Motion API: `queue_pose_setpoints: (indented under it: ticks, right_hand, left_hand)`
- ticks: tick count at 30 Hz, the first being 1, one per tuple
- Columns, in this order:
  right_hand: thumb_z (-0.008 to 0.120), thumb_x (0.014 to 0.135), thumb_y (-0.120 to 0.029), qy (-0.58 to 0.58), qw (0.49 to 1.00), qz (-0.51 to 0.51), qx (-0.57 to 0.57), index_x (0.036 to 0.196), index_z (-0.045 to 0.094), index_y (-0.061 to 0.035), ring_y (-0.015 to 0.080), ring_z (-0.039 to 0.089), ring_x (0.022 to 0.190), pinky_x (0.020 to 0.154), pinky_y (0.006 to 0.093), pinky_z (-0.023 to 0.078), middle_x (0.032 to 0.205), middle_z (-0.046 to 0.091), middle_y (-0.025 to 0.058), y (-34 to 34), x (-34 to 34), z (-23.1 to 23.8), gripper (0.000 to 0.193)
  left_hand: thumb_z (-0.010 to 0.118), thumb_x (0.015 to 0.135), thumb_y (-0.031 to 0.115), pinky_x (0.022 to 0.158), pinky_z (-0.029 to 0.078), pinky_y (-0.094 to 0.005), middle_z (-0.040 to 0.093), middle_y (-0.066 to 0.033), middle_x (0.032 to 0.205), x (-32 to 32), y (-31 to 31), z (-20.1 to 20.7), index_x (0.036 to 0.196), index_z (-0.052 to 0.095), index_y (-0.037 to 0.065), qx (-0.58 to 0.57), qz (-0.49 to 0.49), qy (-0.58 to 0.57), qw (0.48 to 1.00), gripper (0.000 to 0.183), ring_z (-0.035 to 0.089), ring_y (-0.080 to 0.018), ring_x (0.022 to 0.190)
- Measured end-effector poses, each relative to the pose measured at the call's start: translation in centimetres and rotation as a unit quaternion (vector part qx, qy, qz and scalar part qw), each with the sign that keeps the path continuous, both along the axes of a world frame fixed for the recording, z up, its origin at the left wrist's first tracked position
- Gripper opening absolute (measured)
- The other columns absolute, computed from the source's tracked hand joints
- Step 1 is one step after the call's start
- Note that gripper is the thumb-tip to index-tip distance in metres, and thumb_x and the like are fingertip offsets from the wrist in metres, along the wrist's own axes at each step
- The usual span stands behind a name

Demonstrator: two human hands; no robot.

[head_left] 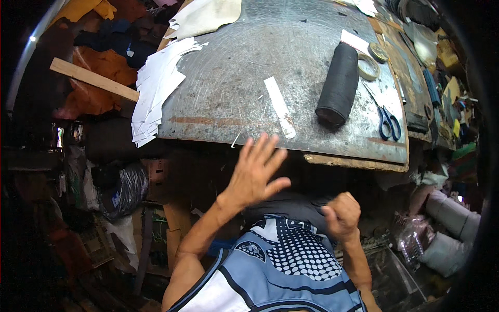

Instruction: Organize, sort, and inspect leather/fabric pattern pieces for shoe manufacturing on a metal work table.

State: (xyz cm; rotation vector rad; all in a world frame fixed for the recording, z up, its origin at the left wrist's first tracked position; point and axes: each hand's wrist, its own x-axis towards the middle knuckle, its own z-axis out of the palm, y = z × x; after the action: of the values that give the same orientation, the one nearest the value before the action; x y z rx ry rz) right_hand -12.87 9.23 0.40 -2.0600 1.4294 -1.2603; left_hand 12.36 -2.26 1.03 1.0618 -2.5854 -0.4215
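Note:
My left hand is raised at the near edge of the metal-topped table, fingers spread and nothing in it. Just beyond its fingertips lies a narrow white strip, its near end rounded and marked. Over my lap, my right hand is curled into a loose fist, with no object showing in it. A black cylinder lies on the right part of the table. To its right are blue-handled scissors, a roll of tape and a small round tin.
White paper pieces are stacked along the table's left edge, beside a wooden slat that juts out leftward. A pale sheet lies at the far left. Grey rolls and clutter stand at the right, a dark plastic bag at the left.

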Motion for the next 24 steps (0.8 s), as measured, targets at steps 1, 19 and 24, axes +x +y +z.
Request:
queue_pose_setpoints:
  ticks: [1,19,24]
  right_hand:
    - [0.075,0.074,-0.012,0.035,0.999,0.041,-0.004,0.074,0.061,-0.0057,0.0236,0.054,0.059,0.055,0.0348,0.039,0.067,0.058,0.0057,-1.9,1.6,1.7,0.016]
    - [0.055,0.087,-0.011,0.332,0.941,0.067,-0.024,0.129,0.053,-0.0028,0.0301,0.046,0.131,0.11,0.0519,0.031,0.137,0.052,0.0157,-12.6,7.1,-0.6,0.043]
    - [0.06,0.077,0.002,0.181,0.968,0.168,-0.042,0.121,0.06,-0.0023,0.0259,0.059,0.118,0.106,0.0515,0.036,0.122,0.064,0.0137,-10.7,6.7,0.4,0.044]
  left_hand:
    - [0.059,0.089,0.05,0.112,0.025,-0.0535,0.04,-0.0227,0.146,0.5,0.8,0.0,0.129,0.054,0.002,0.012,-0.039,0.037,0.998,0.063,0.034,-0.0407,0.138]
    - [0.056,0.095,0.039,0.107,0.036,-0.0478,0.058,-0.0215,0.129,6.4,-3.6,1.0,0.119,0.061,-0.003,-0.102,0.093,0.119,0.983,0.048,0.051,-0.0375,0.126]
    - [0.054,0.097,0.032,0.107,0.036,-0.0471,0.057,-0.0244,0.129,6.8,-6.8,0.9,0.121,0.06,-0.005,-0.074,0.129,0.21,0.966,0.045,0.049,-0.0387,0.127]
